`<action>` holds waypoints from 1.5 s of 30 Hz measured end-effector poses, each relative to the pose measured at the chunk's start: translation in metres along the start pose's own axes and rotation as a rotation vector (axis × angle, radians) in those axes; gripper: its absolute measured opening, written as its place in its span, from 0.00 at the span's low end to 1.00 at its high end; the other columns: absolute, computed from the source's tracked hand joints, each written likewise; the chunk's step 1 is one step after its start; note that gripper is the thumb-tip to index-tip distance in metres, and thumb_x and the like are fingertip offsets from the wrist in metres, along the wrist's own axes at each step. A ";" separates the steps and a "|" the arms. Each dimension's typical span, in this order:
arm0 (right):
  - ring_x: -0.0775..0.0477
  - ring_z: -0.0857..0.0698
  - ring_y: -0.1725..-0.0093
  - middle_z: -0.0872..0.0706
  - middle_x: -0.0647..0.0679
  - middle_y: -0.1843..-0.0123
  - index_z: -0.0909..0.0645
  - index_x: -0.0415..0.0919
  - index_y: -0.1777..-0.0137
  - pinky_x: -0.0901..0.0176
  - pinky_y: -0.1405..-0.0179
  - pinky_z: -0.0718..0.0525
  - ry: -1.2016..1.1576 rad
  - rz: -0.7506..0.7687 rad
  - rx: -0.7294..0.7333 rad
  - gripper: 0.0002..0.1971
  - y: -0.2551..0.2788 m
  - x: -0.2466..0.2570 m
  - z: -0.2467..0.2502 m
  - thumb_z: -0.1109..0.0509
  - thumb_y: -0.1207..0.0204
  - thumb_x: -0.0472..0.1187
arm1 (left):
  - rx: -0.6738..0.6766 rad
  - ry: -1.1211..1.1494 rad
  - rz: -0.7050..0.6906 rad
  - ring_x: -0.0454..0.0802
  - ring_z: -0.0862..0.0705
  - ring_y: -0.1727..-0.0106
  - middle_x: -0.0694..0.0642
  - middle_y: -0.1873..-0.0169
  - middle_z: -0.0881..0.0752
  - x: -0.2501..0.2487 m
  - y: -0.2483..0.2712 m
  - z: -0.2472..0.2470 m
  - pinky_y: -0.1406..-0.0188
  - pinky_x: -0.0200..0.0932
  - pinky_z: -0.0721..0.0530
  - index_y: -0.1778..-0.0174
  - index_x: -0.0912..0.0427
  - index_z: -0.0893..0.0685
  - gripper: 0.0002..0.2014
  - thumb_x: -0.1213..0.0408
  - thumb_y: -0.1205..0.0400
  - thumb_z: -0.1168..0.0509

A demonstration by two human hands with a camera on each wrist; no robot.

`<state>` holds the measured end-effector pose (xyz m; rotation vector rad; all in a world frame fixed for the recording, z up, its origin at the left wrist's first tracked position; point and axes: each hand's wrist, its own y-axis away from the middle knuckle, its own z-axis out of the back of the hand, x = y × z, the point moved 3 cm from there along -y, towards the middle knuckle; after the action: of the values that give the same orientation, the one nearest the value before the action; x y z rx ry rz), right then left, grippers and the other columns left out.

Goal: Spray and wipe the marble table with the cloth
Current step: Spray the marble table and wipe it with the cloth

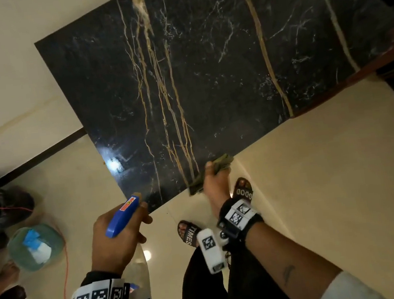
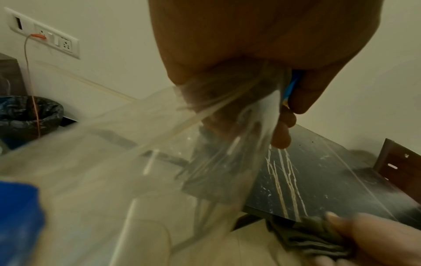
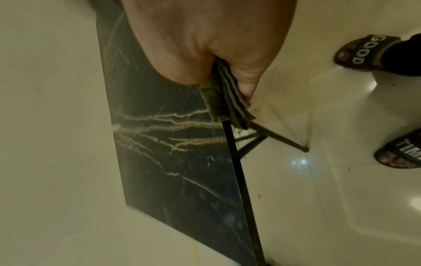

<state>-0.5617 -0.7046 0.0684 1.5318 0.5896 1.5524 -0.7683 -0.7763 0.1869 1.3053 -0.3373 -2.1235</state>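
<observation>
Both hands are loaded: left hand point(image 1: 117, 236) is wrapped round the clear spray bottle point(image 1: 121, 217), blue nozzle aimed at the counter point(image 1: 205, 61), and right hand point(image 1: 217, 189) is clamped on a folded olive cloth point(image 1: 221, 163) right at the near edge. Guessing the risk is overspray, since the nozzle sits at the corner and mist could hit the glossy floor point(image 1: 317, 171) by those sandals point(image 1: 243, 191). Slippery. The dark marble slab stretches away past both hands, mostly out of reach from here.
</observation>
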 end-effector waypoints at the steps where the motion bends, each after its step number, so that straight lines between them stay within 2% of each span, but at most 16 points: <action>1: 0.47 0.16 0.43 0.18 0.49 0.39 0.37 0.51 0.30 0.52 0.39 0.19 -0.019 -0.037 0.062 0.14 0.005 -0.006 -0.007 0.41 0.11 0.50 | 0.001 -0.001 -0.001 0.59 0.13 0.75 0.53 0.66 0.08 -0.003 0.000 -0.005 0.73 0.39 0.15 0.67 0.62 0.10 0.15 0.65 0.13 0.31; 4: 0.48 0.14 0.42 0.16 0.48 0.40 0.31 0.47 0.32 0.48 0.33 0.17 -0.043 -0.039 0.117 0.13 0.005 -0.006 -0.002 0.38 0.12 0.48 | 0.014 -0.004 0.001 0.57 0.13 0.75 0.53 0.68 0.08 -0.018 -0.002 -0.020 0.68 0.49 0.15 0.66 0.64 0.11 0.15 0.65 0.13 0.31; 7: 0.46 0.16 0.38 0.16 0.49 0.38 0.26 0.47 0.35 0.54 0.33 0.21 -0.042 0.126 -0.080 0.10 -0.029 0.028 0.042 0.35 0.13 0.47 | 0.022 0.023 0.003 0.55 0.13 0.77 0.54 0.69 0.09 -0.035 -0.006 -0.034 0.72 0.39 0.15 0.66 0.66 0.11 0.14 0.67 0.14 0.31; 9: 0.44 0.16 0.37 0.16 0.47 0.36 0.25 0.47 0.31 0.49 0.31 0.21 -0.040 0.190 -0.182 0.15 -0.052 0.062 0.080 0.35 0.14 0.50 | 0.034 0.042 0.006 0.54 0.14 0.78 0.56 0.69 0.09 -0.044 -0.011 -0.044 0.75 0.35 0.17 0.65 0.67 0.11 0.14 0.67 0.13 0.31; 13: 0.41 0.17 0.34 0.17 0.46 0.33 0.30 0.51 0.26 0.40 0.27 0.21 0.060 0.145 -0.242 0.21 -0.072 0.084 0.106 0.36 0.17 0.52 | 0.061 0.028 -0.003 0.55 0.14 0.77 0.56 0.70 0.09 -0.059 -0.020 -0.072 0.71 0.44 0.16 0.65 0.66 0.11 0.14 0.66 0.14 0.30; 15: 0.38 0.15 0.38 0.17 0.44 0.37 0.37 0.50 0.25 0.40 0.32 0.18 0.083 0.109 -0.151 0.21 -0.058 0.075 0.091 0.37 0.15 0.46 | 0.076 0.028 -0.009 0.56 0.13 0.76 0.57 0.70 0.09 -0.070 -0.023 -0.088 0.72 0.45 0.15 0.64 0.65 0.11 0.13 0.66 0.13 0.30; 18: 0.44 0.16 0.42 0.17 0.42 0.38 0.40 0.46 0.23 0.55 0.44 0.21 0.079 -0.034 0.093 0.22 -0.028 0.061 0.065 0.37 0.13 0.42 | 0.062 0.063 -0.012 0.56 0.14 0.77 0.61 0.70 0.10 -0.088 -0.029 -0.104 0.72 0.46 0.14 0.65 0.68 0.12 0.14 0.66 0.14 0.30; 21: 0.48 0.14 0.46 0.15 0.43 0.39 0.29 0.46 0.31 0.60 0.49 0.17 0.049 -0.075 0.140 0.14 -0.027 0.060 0.069 0.34 0.14 0.39 | 0.060 0.087 -0.018 0.57 0.14 0.77 0.65 0.72 0.12 -0.102 -0.035 -0.116 0.68 0.51 0.15 0.66 0.71 0.14 0.15 0.68 0.14 0.30; 24: 0.46 0.11 0.48 0.12 0.45 0.46 0.23 0.50 0.41 0.46 0.45 0.12 -0.024 -0.040 0.060 0.06 -0.055 0.083 0.102 0.32 0.15 0.41 | 0.071 0.067 -0.028 0.59 0.14 0.76 0.64 0.72 0.12 -0.113 -0.038 -0.127 0.70 0.49 0.14 0.66 0.69 0.14 0.15 0.65 0.14 0.30; 27: 0.42 0.11 0.49 0.11 0.46 0.48 0.21 0.51 0.42 0.38 0.43 0.12 -0.046 0.042 -0.158 0.10 -0.097 0.117 0.152 0.29 0.21 0.47 | 0.083 0.033 -0.030 0.58 0.14 0.76 0.63 0.71 0.12 -0.118 -0.039 -0.139 0.68 0.51 0.13 0.65 0.68 0.13 0.15 0.65 0.14 0.30; 31: 0.40 0.10 0.51 0.10 0.45 0.50 0.21 0.49 0.43 0.37 0.42 0.12 0.029 0.110 -0.220 0.11 -0.111 0.131 0.173 0.28 0.22 0.50 | 0.115 0.010 -0.022 0.60 0.13 0.74 0.60 0.69 0.11 -0.124 -0.035 -0.156 0.66 0.53 0.12 0.60 0.66 0.12 0.12 0.64 0.13 0.31; 34: 0.47 0.11 0.48 0.11 0.50 0.47 0.22 0.48 0.38 0.58 0.43 0.14 0.098 0.119 -0.111 0.15 -0.085 0.125 0.163 0.28 0.19 0.52 | 0.121 0.018 0.002 0.60 0.13 0.73 0.61 0.68 0.11 -0.132 -0.032 -0.171 0.62 0.57 0.12 0.56 0.64 0.11 0.10 0.63 0.14 0.30; 36: 0.59 0.14 0.53 0.15 0.56 0.50 0.21 0.45 0.36 0.84 0.63 0.25 0.130 0.092 -0.003 0.17 -0.071 0.115 0.155 0.25 0.20 0.51 | 0.117 0.017 0.001 0.59 0.13 0.73 0.62 0.68 0.11 -0.137 -0.031 -0.181 0.62 0.57 0.12 0.56 0.61 0.11 0.08 0.62 0.14 0.30; 37: 0.60 0.15 0.53 0.15 0.57 0.49 0.20 0.46 0.35 0.85 0.69 0.27 0.136 0.084 0.027 0.19 -0.070 0.108 0.152 0.23 0.22 0.52 | 0.116 0.012 -0.007 0.59 0.12 0.73 0.62 0.68 0.11 -0.141 -0.031 -0.184 0.62 0.56 0.13 0.57 0.60 0.11 0.08 0.62 0.14 0.30; 40: 0.53 0.11 0.48 0.11 0.54 0.45 0.17 0.49 0.40 0.76 0.63 0.20 0.070 0.062 0.022 0.20 -0.074 0.112 0.157 0.19 0.27 0.55 | 0.126 0.005 -0.030 0.58 0.12 0.74 0.62 0.68 0.11 -0.150 -0.031 -0.191 0.64 0.54 0.13 0.57 0.60 0.11 0.08 0.63 0.13 0.31; 45: 0.49 0.07 0.60 0.07 0.51 0.61 0.14 0.45 0.54 0.48 0.54 0.07 -0.129 0.125 -0.197 0.10 -0.111 0.158 0.209 0.18 0.27 0.48 | 0.157 -0.012 -0.058 0.59 0.13 0.75 0.60 0.69 0.11 -0.152 -0.041 -0.193 0.66 0.54 0.13 0.59 0.64 0.11 0.11 0.63 0.13 0.31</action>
<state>-0.3155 -0.5651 0.0944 1.5268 0.2641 1.5418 -0.5660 -0.6306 0.1824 1.4065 -0.4845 -2.1910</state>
